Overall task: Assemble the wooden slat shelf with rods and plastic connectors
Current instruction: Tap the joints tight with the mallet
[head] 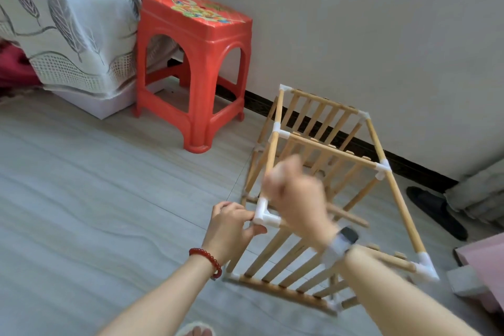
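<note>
The wooden slat shelf (321, 150) lies on its side on the grey floor, its slat tiers joined by long rods and white plastic corner connectors. My left hand (231, 226) pinches the near white connector (263, 214) at the shelf's closest corner. My right hand (297, 194) is a blurred fist just right of that connector, over the rod (272, 153) that runs into it; whether it grips the rod is hard to make out. Another long rod (395, 194) runs down the right side to a white connector (425, 267).
A red plastic stool (193, 68) stands at the back left beside a bed with a leaf-patterned cover (62, 30). The wall with a dark skirting board is close behind the shelf. A black slipper (436, 210) and a pink box (485, 267) lie at the right.
</note>
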A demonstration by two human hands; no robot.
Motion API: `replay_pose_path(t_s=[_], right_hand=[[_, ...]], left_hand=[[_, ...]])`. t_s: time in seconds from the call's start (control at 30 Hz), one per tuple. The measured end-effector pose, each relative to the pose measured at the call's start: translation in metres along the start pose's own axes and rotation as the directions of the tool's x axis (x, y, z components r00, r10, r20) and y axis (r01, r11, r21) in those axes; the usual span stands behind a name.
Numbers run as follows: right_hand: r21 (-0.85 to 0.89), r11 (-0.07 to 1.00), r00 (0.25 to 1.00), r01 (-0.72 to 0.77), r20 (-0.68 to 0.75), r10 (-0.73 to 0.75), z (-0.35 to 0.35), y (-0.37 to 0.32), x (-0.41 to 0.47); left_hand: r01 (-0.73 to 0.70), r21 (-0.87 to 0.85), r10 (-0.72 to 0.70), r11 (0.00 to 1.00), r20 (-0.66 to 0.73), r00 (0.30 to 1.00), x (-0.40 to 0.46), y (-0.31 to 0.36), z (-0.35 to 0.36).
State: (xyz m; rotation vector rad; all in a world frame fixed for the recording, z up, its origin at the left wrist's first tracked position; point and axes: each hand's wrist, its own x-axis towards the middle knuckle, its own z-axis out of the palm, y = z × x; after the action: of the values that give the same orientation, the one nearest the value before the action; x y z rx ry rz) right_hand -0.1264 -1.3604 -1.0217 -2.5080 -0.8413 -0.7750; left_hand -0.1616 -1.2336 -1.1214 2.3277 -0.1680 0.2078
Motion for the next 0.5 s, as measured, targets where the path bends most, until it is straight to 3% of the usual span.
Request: replay_pose_path(t_s=[0.1,0.2,0.27,0.4,0.5], right_hand=[[-0.098,0.994,0.982,0.050,0.185,-0.031,0.013,0.001,-0.020],[0.023,0.998,0.998,-0.066,-0.021,0.067,-0.005,0.009,0.016],[0.039,0.996,0.996,-0.084,-0.029,0.085,-0.002,0.007,0.013],[-0.149,0.984,0.915,-0.098,0.375,0.148,0.013,0.008,-0.022],[-0.072,0.970,0.875,-0.234,0.419,0.242,-0.006,0.029,0.001]], left_hand=[[0.033,0.028,-0.034,0.999,0.031,0.999,0.000,0.001,0.000],[0.040,0.031,-0.042,0.999,0.082,0.996,0.000,0.003,-0.004],[0.035,0.066,-0.043,0.997,0.122,0.992,0.004,0.002,-0.011],[-0.043,0.229,-0.037,0.972,0.336,0.941,0.014,0.002,-0.031],[-0.001,0.282,-0.132,0.960,0.453,0.882,0.038,0.000,-0.049]])
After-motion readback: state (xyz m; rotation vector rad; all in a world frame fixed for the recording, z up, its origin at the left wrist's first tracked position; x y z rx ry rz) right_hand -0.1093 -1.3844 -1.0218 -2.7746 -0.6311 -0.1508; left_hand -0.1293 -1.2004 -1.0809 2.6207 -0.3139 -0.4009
